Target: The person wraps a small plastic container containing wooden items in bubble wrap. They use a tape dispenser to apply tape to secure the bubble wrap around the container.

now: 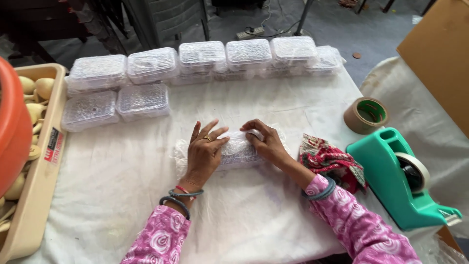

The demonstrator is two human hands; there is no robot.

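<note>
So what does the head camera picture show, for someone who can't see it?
Two hands, the left hand and the right hand, press on a small bubble-wrapped box on a white cloth-covered table. Rows of wrapped boxes sit behind, and a green tape dispenser and brown tape roll sit at the right.

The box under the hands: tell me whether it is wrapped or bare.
Wrapped. Clear bubble wrap covers the box, loose film sticking out at its left end, while the left hand and right hand press it down.
</note>
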